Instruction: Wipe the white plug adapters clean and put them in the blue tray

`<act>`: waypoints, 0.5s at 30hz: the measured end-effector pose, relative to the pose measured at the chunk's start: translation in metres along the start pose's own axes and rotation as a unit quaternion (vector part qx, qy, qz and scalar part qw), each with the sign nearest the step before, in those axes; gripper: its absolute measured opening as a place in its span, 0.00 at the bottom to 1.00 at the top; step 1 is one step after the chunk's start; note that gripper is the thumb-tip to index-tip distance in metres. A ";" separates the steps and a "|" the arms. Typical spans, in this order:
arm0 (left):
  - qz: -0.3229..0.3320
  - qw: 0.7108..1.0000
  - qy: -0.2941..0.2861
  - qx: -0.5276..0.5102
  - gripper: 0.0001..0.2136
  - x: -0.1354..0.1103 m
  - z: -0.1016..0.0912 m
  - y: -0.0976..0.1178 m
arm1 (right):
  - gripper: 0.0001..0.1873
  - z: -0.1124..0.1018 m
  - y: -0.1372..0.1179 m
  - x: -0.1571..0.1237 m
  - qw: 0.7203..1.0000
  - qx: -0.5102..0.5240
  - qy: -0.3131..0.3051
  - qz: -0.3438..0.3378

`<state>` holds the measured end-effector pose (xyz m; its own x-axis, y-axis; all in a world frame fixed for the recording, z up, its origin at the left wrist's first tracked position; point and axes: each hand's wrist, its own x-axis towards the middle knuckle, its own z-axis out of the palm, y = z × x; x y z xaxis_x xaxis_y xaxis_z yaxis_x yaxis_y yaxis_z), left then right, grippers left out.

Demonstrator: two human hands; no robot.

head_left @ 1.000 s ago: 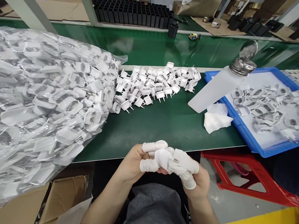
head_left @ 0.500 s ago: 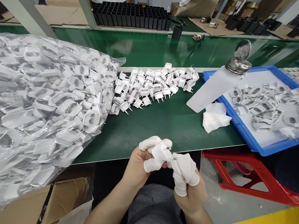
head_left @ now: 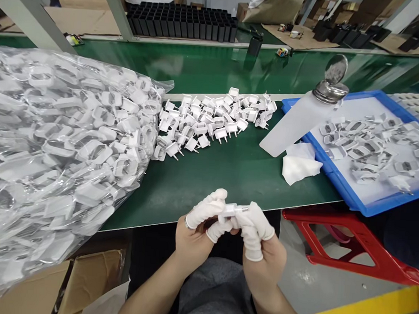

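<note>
A white two-pin plug housing [head_left: 230,210] is held between my hands, just off the front edge of the bench, its metal pins pointing right. My left hand [head_left: 201,230] pinches the body from the left between thumb and fingers. At the pin end, my right hand [head_left: 261,239] is closed with its fingertips against the housing. White finger cots cover the fingers of both hands. Whether a wipe is also tucked in the right fingers, I cannot make out. Beyond the hands, a loose pile of plug housings [head_left: 212,119] lies on the green bench [head_left: 193,180].
At left bulges a clear bag [head_left: 62,156] full of plug housings. To the right are a translucent bottle [head_left: 298,122] with a metal top, a folded white wipe [head_left: 300,169] and a blue-rimmed tray [head_left: 340,178] of housings. Below it stands a red stool [head_left: 336,242]; behind, black cases [head_left: 183,23].
The plug housing has turned so its pins now point straight right. My left fingers have shifted on its body, and the right hand has moved slightly up and closer.
</note>
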<state>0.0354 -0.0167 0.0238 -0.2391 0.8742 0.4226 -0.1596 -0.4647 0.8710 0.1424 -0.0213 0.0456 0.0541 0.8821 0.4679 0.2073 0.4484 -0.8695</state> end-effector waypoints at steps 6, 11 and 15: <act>0.110 0.986 -0.014 0.125 0.23 0.000 -0.007 -0.003 | 0.27 -0.001 -0.006 -0.002 0.985 -0.119 -0.059 -0.111; 0.069 0.993 -0.008 0.098 0.24 0.001 -0.006 0.000 | 0.25 -0.004 -0.006 0.003 0.987 -0.121 -0.026 -0.101; 0.119 0.983 -0.036 0.133 0.24 -0.002 -0.008 0.001 | 0.26 -0.002 -0.007 0.010 0.979 -0.152 -0.065 -0.123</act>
<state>0.0284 -0.0198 0.0224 -0.1696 0.7577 0.6302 0.1520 -0.6117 0.7764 0.1430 -0.0160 0.0570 -0.1542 0.7728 0.6157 0.4806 0.6031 -0.6366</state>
